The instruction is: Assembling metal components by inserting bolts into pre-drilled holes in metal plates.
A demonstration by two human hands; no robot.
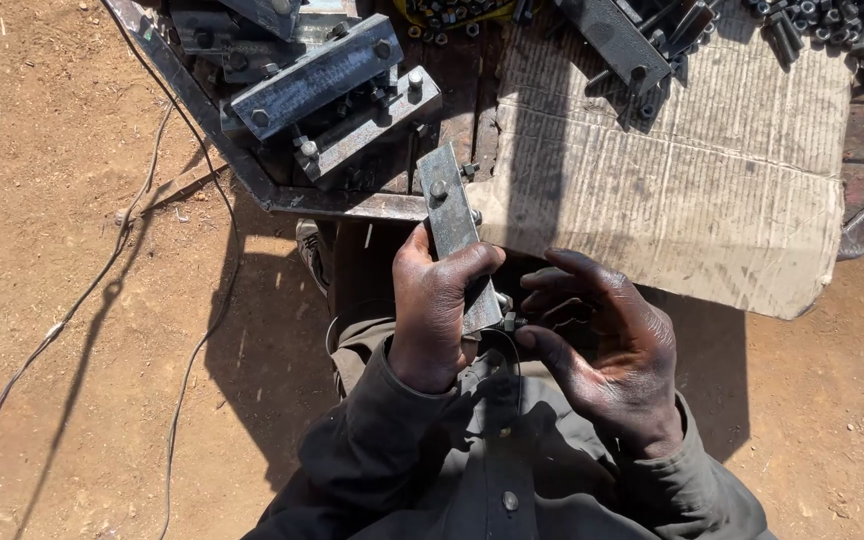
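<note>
My left hand (434, 310) is wrapped around a flat grey steel plate (449, 205) that points away from me, with a bolt head showing near its far end. My right hand (614, 345) sits just to the right of the plate's near end, its fingertips pinching a small nut or bolt (510, 322) at the plate's lower corner. Both hands are dark with grease and hover over my lap, in front of the metal table edge (352, 203).
Bolted steel plates (317, 75) lie stacked on the table at the back left. A torn sheet of cardboard (692, 190) covers the table's right part, with loose dark bolts (832, 30) and another plate (617, 40) at the far edge. Thin cables (102, 270) trail across the dirt on the left.
</note>
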